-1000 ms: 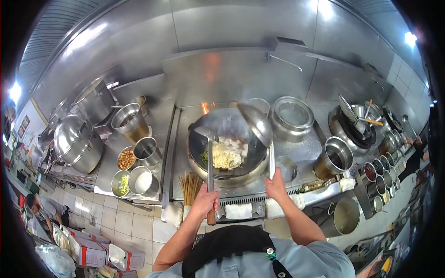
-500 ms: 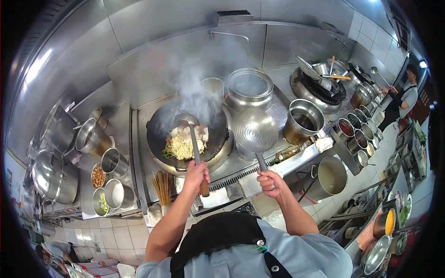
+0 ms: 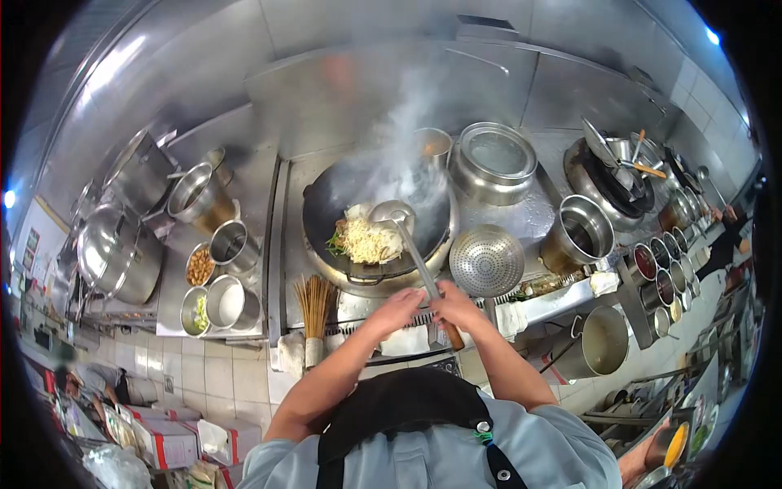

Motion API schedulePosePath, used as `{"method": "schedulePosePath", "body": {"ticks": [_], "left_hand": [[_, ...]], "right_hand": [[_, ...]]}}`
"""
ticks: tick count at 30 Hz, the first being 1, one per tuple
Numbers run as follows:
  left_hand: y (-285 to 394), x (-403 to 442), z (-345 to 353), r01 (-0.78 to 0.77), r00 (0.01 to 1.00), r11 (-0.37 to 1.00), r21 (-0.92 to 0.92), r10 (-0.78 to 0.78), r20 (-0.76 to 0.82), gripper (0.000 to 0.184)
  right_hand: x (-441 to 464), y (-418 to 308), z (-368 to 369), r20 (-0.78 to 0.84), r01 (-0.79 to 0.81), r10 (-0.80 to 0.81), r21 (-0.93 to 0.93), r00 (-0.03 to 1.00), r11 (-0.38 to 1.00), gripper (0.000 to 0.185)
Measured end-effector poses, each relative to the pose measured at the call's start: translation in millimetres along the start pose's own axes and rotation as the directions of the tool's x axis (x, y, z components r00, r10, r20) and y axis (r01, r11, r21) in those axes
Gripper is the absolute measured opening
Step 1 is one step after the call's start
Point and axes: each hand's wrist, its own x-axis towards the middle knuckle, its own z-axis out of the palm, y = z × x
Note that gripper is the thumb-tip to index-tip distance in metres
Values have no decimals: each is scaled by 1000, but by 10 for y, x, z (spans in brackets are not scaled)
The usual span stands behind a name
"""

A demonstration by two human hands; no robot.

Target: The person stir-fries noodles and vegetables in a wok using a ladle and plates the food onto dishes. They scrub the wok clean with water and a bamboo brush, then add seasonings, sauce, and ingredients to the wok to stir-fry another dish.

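A dark wok (image 3: 326,196) steams on the burner, with pale shredded food (image 3: 371,240) and some greens in it. The bowl of a long-handled ladle (image 3: 422,261) rests at the right side of this food. My right hand (image 3: 456,308) is closed around the ladle's handle, above its wooden end. Close beside the handle on the left, my left hand (image 3: 397,311) has its fingers stretched out and holds nothing. A perforated strainer (image 3: 487,259) lies on the stove top to the right of the wok.
Bamboo sticks (image 3: 314,301) stand upright at the stove's front left. A lidded pot (image 3: 493,159) and a tall metal pot (image 3: 577,236) stand right of the wok. Metal pots and a bowl of nuts (image 3: 199,265) crowd the left counter. Co-workers are at both sides.
My right hand has let go of the strainer, now lying on the stove, and has taken the ladle's handle. My left hand has released the ladle. The view has shifted left.
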Motion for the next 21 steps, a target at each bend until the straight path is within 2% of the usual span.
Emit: {"method": "schedulePosePath", "body": {"ticks": [1,2,3,4,5,7,8,10,12,13,14,15,16,17,18,19,21], "left_hand": [[-22,-270,-101,-195,977,981,10,195,-85,41],[-138,-520,-298,-387,882,900,201,425,-205,37],[125,-1049,-367,-203,855,949,243,293,-429,29],[-516,-1080,-766,-220,706,936,273,346,-618,31],[-581,-1373,-875,-205,358,830,518,556,-750,38],[-1212,-1779,-1314,191,150,802,566,546,-824,45],[-1525,-1884,-1409,192,281,835,516,457,-844,45],[-1918,-1954,-1517,200,520,886,419,267,-812,44],[-2011,-1823,-1492,64,538,918,393,300,-788,41],[-2050,-1761,-1494,-7,550,926,379,320,-772,39],[-2124,-1704,-1532,47,509,912,408,330,-795,38],[-2144,-1728,-1567,-58,534,968,244,236,-812,40],[-2144,-1777,-1609,-153,567,986,67,143,-811,42],[-2139,-1843,-1661,-239,605,964,-115,55,-794,44],[-2084,-1975,-1729,-310,653,923,-227,34,-757,43],[-1967,-2060,-1769,-446,676,797,-406,3,-737,41],[-1687,-2255,-1786,-604,741,396,-692,-42,-670,42]], "right_hand": [[168,112,65,-79,-26,17,-118,997,993,52],[366,455,149,-221,225,-277,-232,935,946,43],[261,430,163,-190,194,-226,-172,955,966,42],[-3,234,153,-158,157,-173,-110,972,981,40],[-267,37,125,-127,116,-122,-51,984,992,39],[-673,-105,12,-11,37,-37,32,999,999,32],[-828,-94,-86,78,-15,7,97,997,995,32],[-1137,-233,-221,165,-92,73,112,984,989,35],[-1147,-235,-276,220,-123,104,73,970,990,40],[-1025,-169,-233,176,-111,110,-4,978,994,40],[-834,-94,-188,130,-103,113,-83,985,991,40],[-655,-54,-157,85,-96,111,-163,990,982,39],[-533,-111,-130,77,-65,74,-111,994,992,39],[-479,-182,-86,25,-52,56,-144,998,988,39],[-439,-321,1,-26,-36,32,-176,999,984,39],[-408,-411,74,-79,-28,12,-202,997,979,39],[-161,-327,143,-162,104,-151,-268,975,958,39]]}}
